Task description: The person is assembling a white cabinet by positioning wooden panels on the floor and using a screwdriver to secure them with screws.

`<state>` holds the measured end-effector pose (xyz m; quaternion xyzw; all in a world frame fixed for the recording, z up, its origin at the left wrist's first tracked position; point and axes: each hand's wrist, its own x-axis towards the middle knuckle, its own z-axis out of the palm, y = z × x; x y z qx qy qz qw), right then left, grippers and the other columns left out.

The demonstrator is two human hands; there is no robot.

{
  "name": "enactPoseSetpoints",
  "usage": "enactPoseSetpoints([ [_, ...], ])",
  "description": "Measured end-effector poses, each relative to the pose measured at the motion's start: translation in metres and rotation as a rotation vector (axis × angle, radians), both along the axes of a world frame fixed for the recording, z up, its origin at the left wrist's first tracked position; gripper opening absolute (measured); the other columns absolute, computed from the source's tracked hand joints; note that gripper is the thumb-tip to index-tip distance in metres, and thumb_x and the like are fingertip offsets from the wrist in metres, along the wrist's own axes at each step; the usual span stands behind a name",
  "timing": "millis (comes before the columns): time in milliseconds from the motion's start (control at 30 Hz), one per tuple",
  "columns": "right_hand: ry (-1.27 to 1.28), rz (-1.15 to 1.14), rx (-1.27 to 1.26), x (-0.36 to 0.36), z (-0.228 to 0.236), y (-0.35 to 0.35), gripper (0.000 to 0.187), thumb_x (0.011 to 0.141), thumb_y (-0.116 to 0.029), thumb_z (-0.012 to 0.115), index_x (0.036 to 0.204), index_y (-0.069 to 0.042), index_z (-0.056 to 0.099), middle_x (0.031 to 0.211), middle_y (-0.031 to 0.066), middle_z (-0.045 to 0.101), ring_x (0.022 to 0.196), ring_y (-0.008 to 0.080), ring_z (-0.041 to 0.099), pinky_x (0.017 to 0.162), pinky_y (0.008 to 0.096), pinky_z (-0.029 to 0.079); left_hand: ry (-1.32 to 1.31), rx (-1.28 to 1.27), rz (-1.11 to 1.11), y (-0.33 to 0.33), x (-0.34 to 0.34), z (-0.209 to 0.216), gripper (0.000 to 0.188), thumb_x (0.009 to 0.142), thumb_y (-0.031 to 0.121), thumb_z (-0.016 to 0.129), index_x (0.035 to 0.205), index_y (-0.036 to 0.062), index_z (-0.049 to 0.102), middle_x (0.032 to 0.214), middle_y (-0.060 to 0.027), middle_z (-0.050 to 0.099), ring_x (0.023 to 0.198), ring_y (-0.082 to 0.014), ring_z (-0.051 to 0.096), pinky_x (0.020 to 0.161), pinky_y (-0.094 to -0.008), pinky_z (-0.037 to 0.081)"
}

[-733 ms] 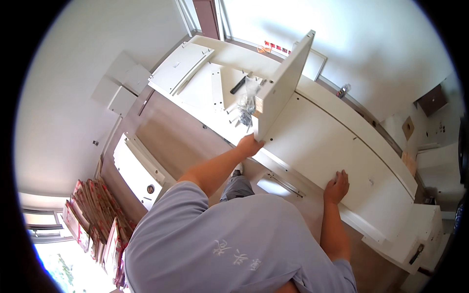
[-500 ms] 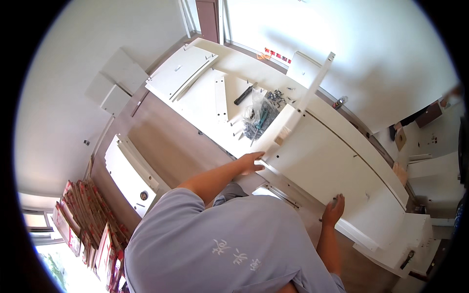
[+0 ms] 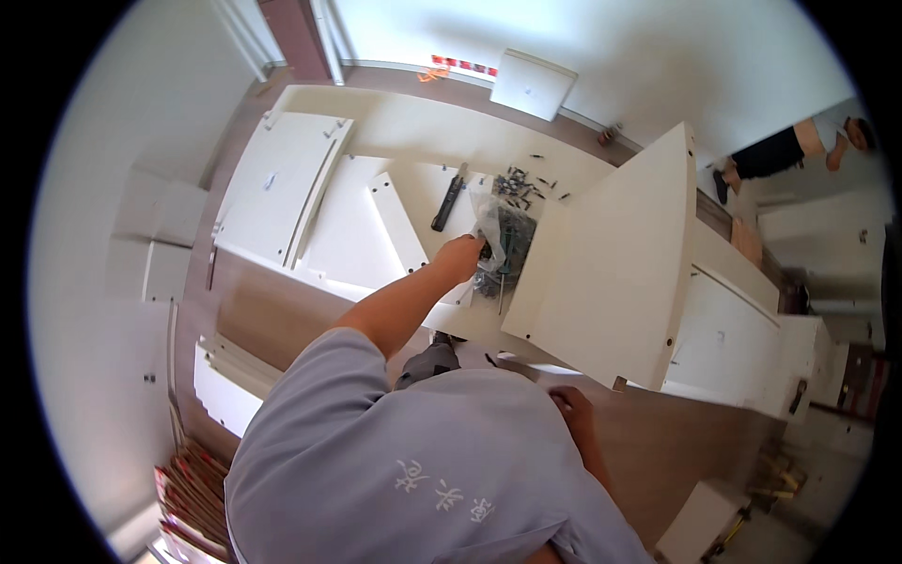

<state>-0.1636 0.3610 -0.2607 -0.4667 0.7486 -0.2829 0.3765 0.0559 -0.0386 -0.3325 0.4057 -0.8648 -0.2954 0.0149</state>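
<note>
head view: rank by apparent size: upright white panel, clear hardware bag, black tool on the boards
1. upright white panel, by far the largest
2. clear hardware bag, at the left hand
3. black tool, slim, smallest

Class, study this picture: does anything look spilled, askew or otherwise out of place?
Yes. Dark screws lie scattered loose over the white panel, beyond the clear plastic bag by the left hand, as if spilled.

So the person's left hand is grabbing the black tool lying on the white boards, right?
Not quite. In the head view the left hand is on the clear plastic bag of screws; the black tool lies untouched on the white boards nearby.
</note>
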Motion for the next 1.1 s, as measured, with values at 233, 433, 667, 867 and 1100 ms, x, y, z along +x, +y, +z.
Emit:
enactPoseSetpoints([
  [233, 0.044, 0.188, -0.064, 0.071, 0.02, -0.145, 0.031, 0.09, -0.007, 0.068, 0.12, -0.005, 0.068, 0.122, 0.0167, 0.069, 0.113, 0.0338, 0.067, 0.098, 0.0409, 0.054, -0.29, 0.136, -0.052, -0.009, -0.036, -0.016, 0.047, 0.087, 0.034, 0.077, 0.117, -0.0007, 0.066, 0.116, -0.0278, 0.066, 0.105, -0.0423, 0.07, 0.09, -0.0479, 0.058],
  [433, 0.233, -0.018, -0.411, 0.112, -0.007, -0.243, 0.045, 0.088, -0.001, 0.061, 0.134, -0.002, 0.059, 0.142, 0.021, 0.058, 0.132, 0.0404, 0.053, 0.114, 0.0482, 0.042, -0.085, 0.087, -0.141, -0.013, -0.027, -0.032, 0.03, 0.09, 0.026, 0.07, 0.107, 0.0018, 0.068, 0.112, -0.0263, 0.067, 0.104, -0.0423, 0.069, 0.089, -0.0481, 0.058],
  [667, 0.307, -0.381, -0.048, 0.093, -0.075, -0.32, 0.058, 0.093, -0.005, 0.061, 0.149, -0.006, 0.048, 0.151, 0.0194, 0.05, 0.136, 0.04, 0.05, 0.113, 0.0516, 0.04, 0.229, 0.113, -0.016, -0.014, -0.006, -0.036, 0.019, 0.091, 0.017, 0.064, 0.102, 0.0018, 0.069, 0.107, -0.022, 0.069, 0.093, -0.0428, 0.068, 0.084, -0.0489, 0.055],
  [867, 0.419, -0.245, 0.204, 0.089, -0.071, -0.331, 0.076, 0.09, -0.018, 0.069, 0.158, -0.011, 0.037, 0.135, 0.0146, 0.058, 0.121, 0.038, 0.059, 0.101, 0.0511, 0.049, 0.357, 0.657, 0.335, -0.019, 0.006, -0.029, 0.019, 0.097, 0.017, 0.059, 0.108, 0.0043, 0.065, 0.088, -0.0123, 0.066, 0.079, -0.0292, 0.065, 0.068, -0.0416, 0.051],
  [1100, 0.225, -0.209, -0.332, 0.106, -0.005, -0.265, 0.062, 0.074, -0.017, 0.076, 0.132, -0.012, 0.053, 0.121, 0.0155, 0.061, 0.108, 0.0389, 0.064, 0.088, 0.0481, 0.055, 0.773, 1.531, 0.668, -0.033, 0.03, -0.008, 0.013, 0.1, 0.023, 0.053, 0.103, 0.0126, 0.06, 0.081, -0.0019, 0.052, 0.064, -0.0146, 0.046, 0.054, -0.0285, 0.039],
])
